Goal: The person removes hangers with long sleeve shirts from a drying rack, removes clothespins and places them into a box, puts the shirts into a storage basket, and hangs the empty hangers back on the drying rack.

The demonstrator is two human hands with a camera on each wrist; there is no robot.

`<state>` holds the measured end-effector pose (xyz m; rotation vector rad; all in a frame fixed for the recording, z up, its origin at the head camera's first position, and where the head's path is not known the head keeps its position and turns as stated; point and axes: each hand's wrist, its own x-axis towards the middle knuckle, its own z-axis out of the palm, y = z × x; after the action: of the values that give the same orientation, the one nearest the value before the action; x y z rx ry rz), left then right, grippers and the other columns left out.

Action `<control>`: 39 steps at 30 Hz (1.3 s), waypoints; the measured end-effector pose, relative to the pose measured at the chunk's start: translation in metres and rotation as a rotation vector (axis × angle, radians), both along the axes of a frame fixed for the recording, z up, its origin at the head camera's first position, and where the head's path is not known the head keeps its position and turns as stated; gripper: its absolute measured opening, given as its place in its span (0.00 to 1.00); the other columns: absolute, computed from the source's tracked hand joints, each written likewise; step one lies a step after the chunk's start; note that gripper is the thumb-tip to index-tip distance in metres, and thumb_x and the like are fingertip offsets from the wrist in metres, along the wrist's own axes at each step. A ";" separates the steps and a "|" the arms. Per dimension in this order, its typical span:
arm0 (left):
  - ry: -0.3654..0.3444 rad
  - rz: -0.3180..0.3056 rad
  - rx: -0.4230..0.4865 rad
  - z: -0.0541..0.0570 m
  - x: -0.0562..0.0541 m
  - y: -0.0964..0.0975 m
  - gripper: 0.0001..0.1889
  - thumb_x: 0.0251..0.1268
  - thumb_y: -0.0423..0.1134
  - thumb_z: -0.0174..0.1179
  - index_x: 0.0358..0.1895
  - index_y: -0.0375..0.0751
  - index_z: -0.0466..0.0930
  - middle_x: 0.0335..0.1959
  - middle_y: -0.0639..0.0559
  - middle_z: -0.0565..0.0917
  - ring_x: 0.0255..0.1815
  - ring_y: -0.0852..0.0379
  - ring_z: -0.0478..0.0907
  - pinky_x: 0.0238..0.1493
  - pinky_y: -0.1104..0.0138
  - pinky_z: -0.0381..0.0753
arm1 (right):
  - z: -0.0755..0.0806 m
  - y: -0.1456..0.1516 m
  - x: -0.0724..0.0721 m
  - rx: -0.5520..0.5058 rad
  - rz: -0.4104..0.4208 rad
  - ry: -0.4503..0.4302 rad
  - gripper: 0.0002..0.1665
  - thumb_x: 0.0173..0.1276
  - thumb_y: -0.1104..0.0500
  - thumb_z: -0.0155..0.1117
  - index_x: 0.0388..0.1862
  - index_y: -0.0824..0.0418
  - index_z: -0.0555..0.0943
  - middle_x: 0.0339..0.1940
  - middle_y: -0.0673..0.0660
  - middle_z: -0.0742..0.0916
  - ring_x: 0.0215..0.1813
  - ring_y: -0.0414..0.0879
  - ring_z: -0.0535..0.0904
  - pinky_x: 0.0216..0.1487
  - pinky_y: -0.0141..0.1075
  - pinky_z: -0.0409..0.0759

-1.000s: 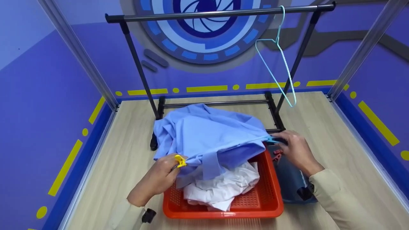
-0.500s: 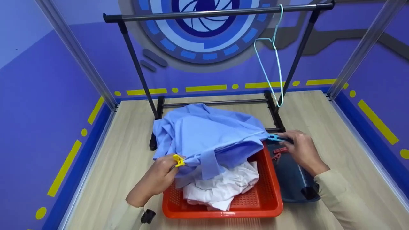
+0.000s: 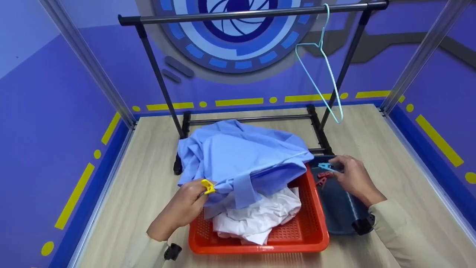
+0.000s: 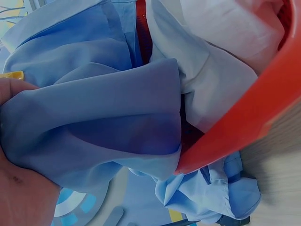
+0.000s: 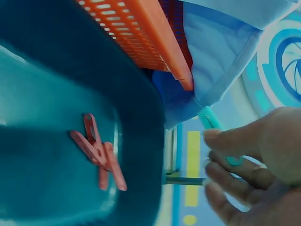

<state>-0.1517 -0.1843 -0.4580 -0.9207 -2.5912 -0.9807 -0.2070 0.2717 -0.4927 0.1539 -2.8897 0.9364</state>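
The left hand (image 3: pixel 187 203) pinches a bunched near-left corner of the light blue cloth garment (image 3: pixel 241 152), beside a small yellow plastic clip (image 3: pixel 208 186). That clip is partly covered by the fingers, and the left wrist view shows only a sliver of it at the left edge, where the hand too is cut off. The right hand (image 3: pixel 355 180) has its grip closed on a turquoise plastic clothespin (image 3: pixel 324 166), held between thumb and fingers over the far part of a dark blue plastic tub (image 3: pixel 338 208). In the head view the clothespin is just beside the garment's right corner, a narrow gap between them; its rear end is hidden by the fingers.

The garment is heaped over the far part of a red perforated plastic basket (image 3: pixel 260 248), hiding its far rim, with folds too tangled to trace. Nearer in the basket lies a crumpled white cloth (image 3: pixel 260 219), its far part under the blue one. The tub stands at the basket's right; inside are red clothespins (image 5: pixel 89 147), probably two, overlapping.

Beyond, a black metal rack (image 3: pixel 238 16) stands on the pale wood-grain bench (image 3: pixel 148 149), its base partly covered by the garment. A thin turquoise hanger (image 3: pixel 331 73) hangs toward the right of its top bar. Both pale sleeves run out of the head view at the near edge.
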 end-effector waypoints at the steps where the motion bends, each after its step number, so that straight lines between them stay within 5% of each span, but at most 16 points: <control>1: -0.001 0.000 0.000 0.000 0.000 0.000 0.11 0.59 0.22 0.52 0.36 0.36 0.83 0.37 0.49 0.85 0.39 0.56 0.81 0.41 0.63 0.81 | -0.002 0.002 0.000 -0.006 0.004 -0.023 0.17 0.62 0.70 0.64 0.51 0.67 0.80 0.48 0.67 0.83 0.47 0.57 0.80 0.53 0.56 0.78; 12: -0.040 0.006 -0.002 0.000 0.001 0.002 0.10 0.60 0.23 0.52 0.34 0.36 0.82 0.35 0.50 0.84 0.38 0.58 0.79 0.39 0.65 0.80 | -0.031 0.015 0.000 -0.007 0.019 -0.264 0.16 0.64 0.66 0.62 0.50 0.68 0.78 0.44 0.65 0.85 0.44 0.53 0.82 0.49 0.51 0.80; 26: -0.049 0.027 0.073 -0.003 0.001 0.002 0.10 0.58 0.21 0.50 0.24 0.36 0.75 0.24 0.53 0.74 0.28 0.62 0.70 0.31 0.71 0.72 | -0.050 0.016 0.005 0.050 0.054 -0.356 0.16 0.63 0.64 0.63 0.48 0.69 0.79 0.38 0.61 0.84 0.35 0.48 0.76 0.38 0.42 0.76; 33: 0.026 0.059 0.155 -0.010 0.001 0.001 0.11 0.56 0.18 0.52 0.25 0.34 0.79 0.31 0.49 0.84 0.32 0.59 0.78 0.35 0.66 0.78 | -0.059 0.020 0.007 0.098 0.049 -0.352 0.15 0.60 0.64 0.65 0.46 0.70 0.79 0.34 0.61 0.84 0.34 0.49 0.75 0.36 0.43 0.75; 39: -0.131 0.168 0.282 -0.010 0.002 0.000 0.13 0.61 0.20 0.51 0.21 0.38 0.74 0.22 0.57 0.73 0.28 0.63 0.70 0.33 0.70 0.72 | -0.061 0.020 0.010 0.091 0.052 -0.370 0.20 0.56 0.62 0.70 0.46 0.70 0.80 0.42 0.68 0.86 0.42 0.55 0.82 0.46 0.53 0.80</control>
<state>-0.1502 -0.1840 -0.4682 -0.5754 -2.4935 -1.3521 -0.1968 0.2921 -0.5540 0.0683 -3.2847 0.9285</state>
